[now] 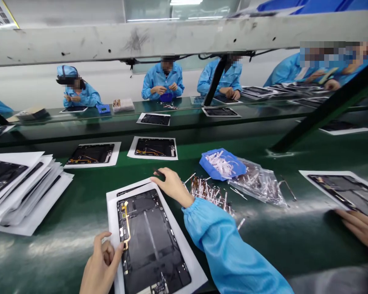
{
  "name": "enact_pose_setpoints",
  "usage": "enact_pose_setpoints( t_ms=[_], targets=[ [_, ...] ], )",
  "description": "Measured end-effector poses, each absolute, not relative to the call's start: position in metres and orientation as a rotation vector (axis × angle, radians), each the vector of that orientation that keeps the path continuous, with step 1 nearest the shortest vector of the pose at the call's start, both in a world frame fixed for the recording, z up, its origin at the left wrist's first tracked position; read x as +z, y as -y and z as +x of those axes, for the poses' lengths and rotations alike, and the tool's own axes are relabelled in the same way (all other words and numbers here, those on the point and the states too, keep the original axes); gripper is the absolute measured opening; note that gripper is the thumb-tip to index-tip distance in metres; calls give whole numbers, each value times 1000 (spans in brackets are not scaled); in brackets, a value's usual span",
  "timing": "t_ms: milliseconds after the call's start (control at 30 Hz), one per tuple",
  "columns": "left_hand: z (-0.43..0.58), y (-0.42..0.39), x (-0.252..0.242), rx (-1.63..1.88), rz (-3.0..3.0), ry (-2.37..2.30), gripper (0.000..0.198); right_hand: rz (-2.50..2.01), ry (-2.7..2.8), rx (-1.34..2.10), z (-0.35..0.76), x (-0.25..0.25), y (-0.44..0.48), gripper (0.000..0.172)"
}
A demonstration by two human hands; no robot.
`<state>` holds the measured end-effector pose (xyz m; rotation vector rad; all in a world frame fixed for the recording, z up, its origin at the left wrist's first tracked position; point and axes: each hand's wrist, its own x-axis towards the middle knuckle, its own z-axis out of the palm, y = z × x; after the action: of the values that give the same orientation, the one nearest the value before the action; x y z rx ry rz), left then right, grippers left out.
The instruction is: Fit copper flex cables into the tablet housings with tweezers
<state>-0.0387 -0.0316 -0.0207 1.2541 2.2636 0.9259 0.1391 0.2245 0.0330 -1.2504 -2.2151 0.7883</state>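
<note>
A dark tablet housing (155, 245) lies on white paper (112, 212) in front of me, with the edge of another dark panel showing beneath its top. An orange flex cable (128, 224) runs along the housing's left side. My left hand (101, 261) is at that side, fingers apart, thumb tip by the cable's lower end. Beyond the top right corner, my right hand (173, 185) pinches a short dark tool (160, 174), mostly hidden by the fingers. Right of this hand lies a pile of small flex strips (207, 192).
A blue tray (207, 165) of white strips touches a plastic bag (257, 183) of parts. Paper-backed panels are stacked (33, 204) at left; more lie behind. A neighbour's hand (362, 228) rests by a panel at right. A slanted dark post (325, 106) and overhead beam (178, 38) cross the view.
</note>
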Motion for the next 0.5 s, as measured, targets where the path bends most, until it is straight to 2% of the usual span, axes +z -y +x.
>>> enact_pose_setpoints(
  t_ms=[267, 500],
  targets=[
    [-52, 35, -46, 954, 1307, -2205, 50, -1893, 2351, 456, 251, 28, -194, 20],
    [-61, 34, -53, 999, 1255, -2187, 57, -2024, 2454, 508, 240, 12, -195, 25]
  ],
)
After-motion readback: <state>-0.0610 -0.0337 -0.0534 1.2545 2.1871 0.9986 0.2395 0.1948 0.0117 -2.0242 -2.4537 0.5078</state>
